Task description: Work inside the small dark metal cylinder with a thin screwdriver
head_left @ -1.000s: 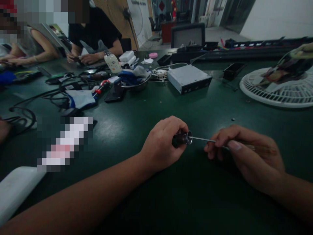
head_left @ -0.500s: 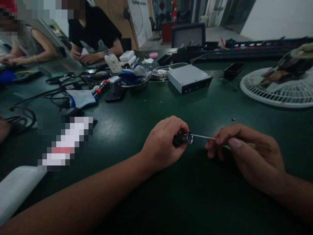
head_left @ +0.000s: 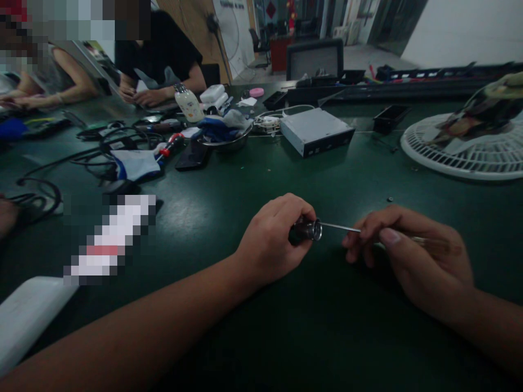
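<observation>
As my left fingers [head_left: 305, 208] clasp a dark, shiny cylinder [head_left: 301, 231], the thin silver rod [head_left: 341, 227] my right fingers [head_left: 371, 225] pinch has risen, apparently working its rim [head_left: 320, 231].

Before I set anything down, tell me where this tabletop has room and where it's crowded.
Bare tabletop lies nearest the wearer, between the left forearm and right hand. Another almost bare patch stretches from beyond the left hand to the grey box. Crowded: toward the far left, where a glove, red-handled tool and metal bowl sit close together.
</observation>
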`<state>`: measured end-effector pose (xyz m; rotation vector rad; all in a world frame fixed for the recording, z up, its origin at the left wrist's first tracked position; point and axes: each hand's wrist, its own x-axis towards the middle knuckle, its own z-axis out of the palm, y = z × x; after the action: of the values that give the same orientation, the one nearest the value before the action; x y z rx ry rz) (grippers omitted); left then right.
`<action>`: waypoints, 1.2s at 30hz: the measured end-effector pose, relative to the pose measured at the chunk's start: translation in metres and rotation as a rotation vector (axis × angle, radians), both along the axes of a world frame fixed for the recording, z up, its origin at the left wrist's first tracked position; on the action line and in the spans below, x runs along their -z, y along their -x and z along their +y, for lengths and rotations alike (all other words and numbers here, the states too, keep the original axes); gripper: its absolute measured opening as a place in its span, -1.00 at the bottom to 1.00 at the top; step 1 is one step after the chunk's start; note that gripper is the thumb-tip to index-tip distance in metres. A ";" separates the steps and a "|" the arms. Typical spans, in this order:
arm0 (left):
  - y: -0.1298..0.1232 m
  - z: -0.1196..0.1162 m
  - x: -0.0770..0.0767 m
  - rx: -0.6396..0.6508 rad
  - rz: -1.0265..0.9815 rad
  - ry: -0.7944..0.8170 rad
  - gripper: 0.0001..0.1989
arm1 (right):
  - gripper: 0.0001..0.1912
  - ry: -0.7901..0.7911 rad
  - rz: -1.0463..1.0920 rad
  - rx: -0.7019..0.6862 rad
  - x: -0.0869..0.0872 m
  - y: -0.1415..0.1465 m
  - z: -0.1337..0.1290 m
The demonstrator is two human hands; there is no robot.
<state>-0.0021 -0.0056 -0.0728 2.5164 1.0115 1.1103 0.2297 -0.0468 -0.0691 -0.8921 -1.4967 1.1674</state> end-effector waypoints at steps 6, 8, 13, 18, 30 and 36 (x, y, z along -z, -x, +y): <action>0.000 0.001 -0.001 -0.011 0.003 0.008 -0.77 | -0.80 0.017 0.003 -0.080 0.000 -0.004 0.001; 0.000 0.001 -0.001 -0.004 0.008 0.005 -0.76 | -0.79 0.015 0.000 -0.054 0.001 -0.004 0.001; 0.000 0.001 0.001 0.004 0.007 -0.007 -0.77 | -0.82 0.008 0.002 0.027 0.003 -0.001 0.000; -0.002 0.002 0.001 -0.014 -0.001 -0.004 -0.77 | -0.82 -0.001 -0.001 -0.070 0.001 -0.004 0.001; -0.002 0.002 0.002 0.002 0.005 -0.008 -0.77 | -0.81 0.006 0.000 0.037 0.003 -0.002 0.001; -0.003 0.002 0.000 -0.003 0.002 0.008 -0.78 | -0.81 -0.004 -0.012 -0.074 0.003 -0.006 0.001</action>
<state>0.0008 -0.0034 -0.0730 2.5115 1.0190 1.1028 0.2359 -0.0460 -0.0718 -0.8481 -1.5523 1.2141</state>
